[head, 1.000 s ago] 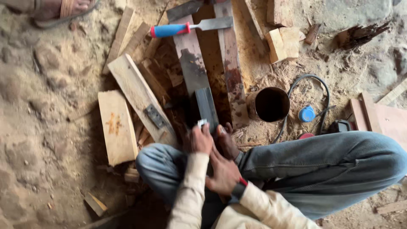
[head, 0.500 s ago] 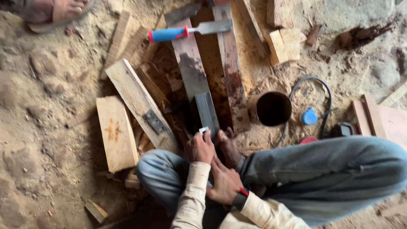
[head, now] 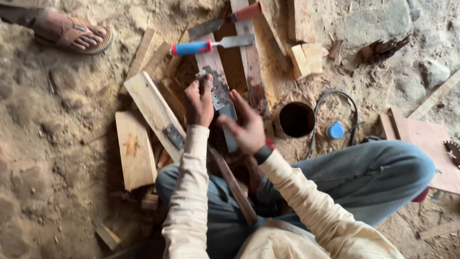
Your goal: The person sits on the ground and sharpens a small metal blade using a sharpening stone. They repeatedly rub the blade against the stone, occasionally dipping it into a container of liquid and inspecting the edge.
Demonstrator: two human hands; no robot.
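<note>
I sit on sandy ground with a long, dark-stained flat slab [head: 209, 61] lying lengthwise in front of my knees. My left hand [head: 199, 101] grips a small flat grey metal blade [head: 216, 90] by its left edge and holds it against the slab. My right hand [head: 248, 125], with a dark band at the wrist, reaches in from the right, its fingers stretched out and the tips pressing on the blade. Just beyond the blade, a chisel with a blue and red handle [head: 192, 48] lies across the slab.
Wooden offcuts and planks [head: 135, 148] lie around the slab. A dark open can [head: 295, 120], a blue cap [head: 336, 130] and a black cable [head: 335, 100] are to the right. A reddish board [head: 424, 141] lies far right. Another person's sandalled foot [head: 76, 34] is at top left.
Both hands have slid the blade away from my body, from the near end of the slab to near the chisel. My arms are now stretched out.
</note>
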